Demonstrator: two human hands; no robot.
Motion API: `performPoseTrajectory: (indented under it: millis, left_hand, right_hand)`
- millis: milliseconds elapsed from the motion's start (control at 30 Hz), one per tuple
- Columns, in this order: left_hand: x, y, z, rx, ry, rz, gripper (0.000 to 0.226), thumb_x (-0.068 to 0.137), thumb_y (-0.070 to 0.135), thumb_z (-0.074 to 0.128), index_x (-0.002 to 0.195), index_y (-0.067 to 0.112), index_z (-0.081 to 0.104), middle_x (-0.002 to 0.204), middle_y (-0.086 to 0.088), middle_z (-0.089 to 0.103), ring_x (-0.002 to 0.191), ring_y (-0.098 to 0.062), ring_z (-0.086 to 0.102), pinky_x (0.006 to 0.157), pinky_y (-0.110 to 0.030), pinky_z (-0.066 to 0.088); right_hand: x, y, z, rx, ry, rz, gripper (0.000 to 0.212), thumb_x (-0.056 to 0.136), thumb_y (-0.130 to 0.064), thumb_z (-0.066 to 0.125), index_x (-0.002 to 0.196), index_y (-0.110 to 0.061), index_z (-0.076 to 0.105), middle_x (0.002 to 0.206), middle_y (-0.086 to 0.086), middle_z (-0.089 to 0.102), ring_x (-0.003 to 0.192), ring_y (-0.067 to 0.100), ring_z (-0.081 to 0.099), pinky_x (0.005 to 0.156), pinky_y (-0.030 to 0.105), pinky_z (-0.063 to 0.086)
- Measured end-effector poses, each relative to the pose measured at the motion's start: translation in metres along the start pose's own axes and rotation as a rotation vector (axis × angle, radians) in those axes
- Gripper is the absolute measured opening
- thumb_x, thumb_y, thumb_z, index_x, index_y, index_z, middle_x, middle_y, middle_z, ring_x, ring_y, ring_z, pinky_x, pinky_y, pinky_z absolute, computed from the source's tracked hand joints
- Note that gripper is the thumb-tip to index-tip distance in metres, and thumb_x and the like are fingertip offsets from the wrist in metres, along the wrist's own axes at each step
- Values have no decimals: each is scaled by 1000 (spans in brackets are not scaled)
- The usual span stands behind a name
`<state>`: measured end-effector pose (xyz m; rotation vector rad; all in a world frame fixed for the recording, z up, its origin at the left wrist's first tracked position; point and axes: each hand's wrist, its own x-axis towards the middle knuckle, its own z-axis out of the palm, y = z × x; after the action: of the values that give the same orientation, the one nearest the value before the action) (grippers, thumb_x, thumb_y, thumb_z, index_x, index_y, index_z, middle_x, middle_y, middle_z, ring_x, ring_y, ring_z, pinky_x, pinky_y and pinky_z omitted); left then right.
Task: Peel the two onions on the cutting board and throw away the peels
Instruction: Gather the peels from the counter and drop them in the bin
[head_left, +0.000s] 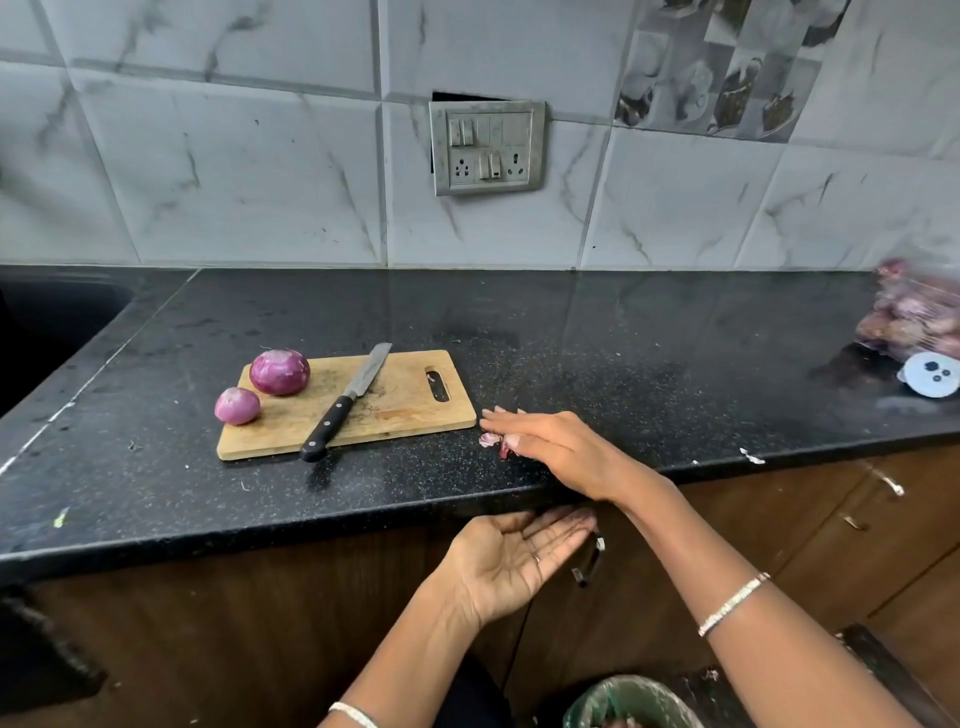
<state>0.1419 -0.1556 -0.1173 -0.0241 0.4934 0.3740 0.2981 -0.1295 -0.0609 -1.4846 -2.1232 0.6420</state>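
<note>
Bin (631, 701) waiting below — flat right hand (545, 447) is sweeping peels (491, 440) off surface (623, 364) toward cupped, empty left hand (519, 556); binning next.

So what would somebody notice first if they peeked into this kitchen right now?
Probably the big onion and small onion, purple and peeled, at the left end of the wooden cutting board beside a black-handled knife. Then the right hand flat on onion peels on the black counter, and the left hand open, palm up, below its edge.
</note>
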Motion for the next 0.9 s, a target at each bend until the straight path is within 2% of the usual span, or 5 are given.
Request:
performPoseTrajectory:
  millis: [200,333,500,800,900]
  left_hand:
    - [-2,-6,4,21,-49,-8,52,96,10,33,131,-25,48,138,-41,50,130,-51,48,121,-48,29]
    - [-4,-6,5,58,-60,5,54,91,9,35,132,-24,47,139,-41,49,135,-50,44,122,-48,27]
    - [-5,-5,4,58,-73,17,55,90,9,35,132,-25,47,140,-42,47,137,-51,41,122,-49,25]
    - [-4,-4,4,-58,-46,55,49,108,16,24,115,-20,56,109,-41,64,91,-55,69,98,-60,48]
    - [-12,-2,4,-47,-45,32,52,102,13,26,129,-28,46,128,-48,52,110,-61,58,112,-56,36]
  right_hand:
    - [-3,-3,-21,323,195,89,42,99,-32,43,122,-13,73,127,2,71,124,13,62,113,41,42]
    - [14,-6,-9,-11,92,160,39,109,-31,39,138,-18,61,149,0,53,142,8,42,124,36,25]
    - [0,-10,6,-90,-14,58,42,110,-29,36,150,-17,45,160,-1,34,148,0,23,121,15,8]
    - [-51,-28,17,163,-4,-11,46,102,-31,40,140,-14,58,148,0,54,143,2,41,122,25,23]
    - [-57,-35,9,432,131,-5,45,102,-27,38,125,-4,70,129,6,70,128,17,61,113,32,40]
